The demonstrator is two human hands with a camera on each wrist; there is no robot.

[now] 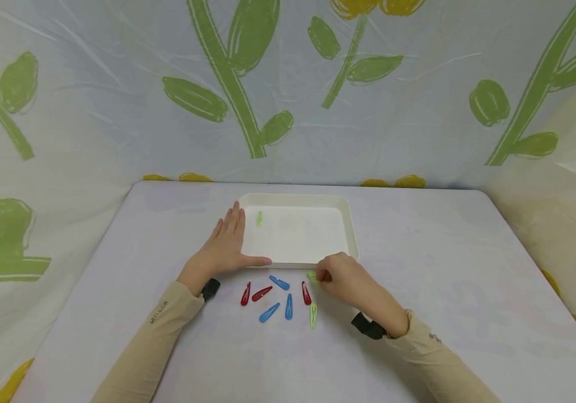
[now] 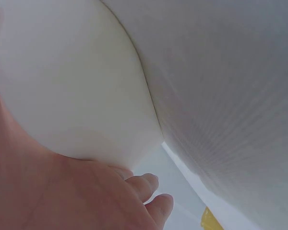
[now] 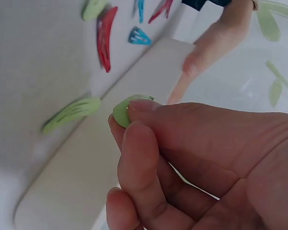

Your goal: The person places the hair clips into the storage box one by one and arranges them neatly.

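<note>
Head view first, with the white tray point(image 1: 298, 229) as my reference for everything. Left hand point(image 1: 223, 243) is on its near-left corner: fingers straight and close to each other along the left side, thumb stretched out along the front rim. My guess is that's to stop the tray sliding. One green clip point(image 1: 260, 219) sits inside the tray, near its left side. In front of the tray, loose on the table point(image 1: 418, 240): three red clips point(image 1: 306, 293), three blue clips point(image 1: 289, 307) and two more green clips point(image 1: 313, 316), probably there for easy reach. Right hand point(image 1: 345, 278) is at the tray's front rim towards the right corner, fingers curled in, but I can't tell from here what they hold.

Left wrist cam: mostly the tray's rounded corner with the hand up against it, a couple of fingers poking out past it. Reads as bracing more than gripping.

Right wrist cam sorts out the other side: thumb and finger are clamped on the held clip point(image 3: 120, 113), also green, by the tray's front wall. A fingertip pinch makes sense for something this small and flat, imo.
</note>
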